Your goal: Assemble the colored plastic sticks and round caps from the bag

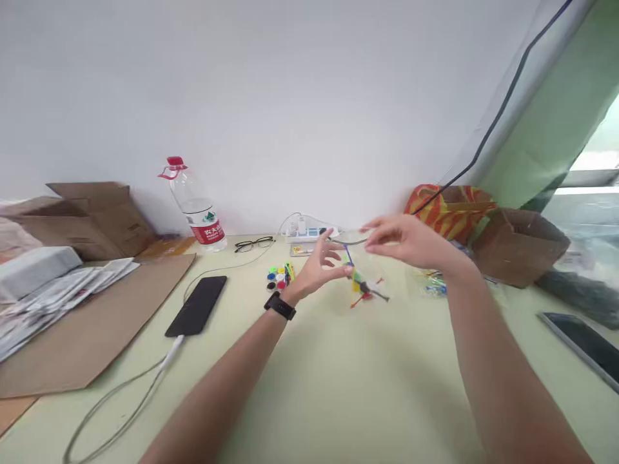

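My left hand (316, 267), with a black watch (280, 305) on its wrist, has its fingers spread over the table. Its thumb tip reaches a small cluster of thin plastic pieces (360, 283) in blue, yellow, green, red and black; I cannot tell whether it touches them. Above and to the right of the cluster hovers my right hand (403, 241), slightly blurred, thumb and fingers apart with nothing seen between them. Left of my left hand sit several small round coloured pieces (277, 278), with yellow-and-black ones beside them.
Against the wall stand a water bottle (198, 209), eyeglasses (254, 243) and a white power strip (309, 236). A charging phone (196, 306) and cardboard (120, 316) lie left. At right are a bag of coloured pieces (432, 283), an open box (520, 245) and another device (585, 345).
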Demonstrator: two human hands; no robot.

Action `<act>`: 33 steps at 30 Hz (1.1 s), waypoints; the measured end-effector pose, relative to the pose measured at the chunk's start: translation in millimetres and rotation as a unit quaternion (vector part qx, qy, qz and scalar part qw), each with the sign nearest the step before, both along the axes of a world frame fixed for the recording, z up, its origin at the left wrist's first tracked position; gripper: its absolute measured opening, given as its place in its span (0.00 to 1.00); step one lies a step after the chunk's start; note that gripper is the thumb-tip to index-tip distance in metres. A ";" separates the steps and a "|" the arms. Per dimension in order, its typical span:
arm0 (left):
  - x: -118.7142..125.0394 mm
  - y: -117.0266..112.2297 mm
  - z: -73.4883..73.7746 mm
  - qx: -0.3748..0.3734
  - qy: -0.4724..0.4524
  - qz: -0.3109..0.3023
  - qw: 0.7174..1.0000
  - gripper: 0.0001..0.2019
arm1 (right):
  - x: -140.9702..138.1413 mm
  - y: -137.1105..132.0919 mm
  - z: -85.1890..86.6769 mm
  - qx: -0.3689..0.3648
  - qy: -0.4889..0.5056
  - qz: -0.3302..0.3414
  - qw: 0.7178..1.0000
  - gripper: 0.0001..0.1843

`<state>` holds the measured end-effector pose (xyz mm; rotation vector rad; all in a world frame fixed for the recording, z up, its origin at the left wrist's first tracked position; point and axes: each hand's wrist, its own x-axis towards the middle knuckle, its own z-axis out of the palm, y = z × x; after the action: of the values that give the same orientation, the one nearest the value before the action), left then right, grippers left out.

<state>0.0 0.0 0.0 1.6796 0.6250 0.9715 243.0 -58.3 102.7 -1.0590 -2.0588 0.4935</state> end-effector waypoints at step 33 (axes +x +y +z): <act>13.0 -18.8 0.8 0.051 0.143 -0.008 0.988 0.24 | -48.5 9.4 -17.5 0.057 -0.071 -0.080 0.993 0.08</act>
<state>13.0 -18.8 0.8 1.9304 0.7596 0.7678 194.4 -48.9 85.3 -1.2090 -2.0762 0.2211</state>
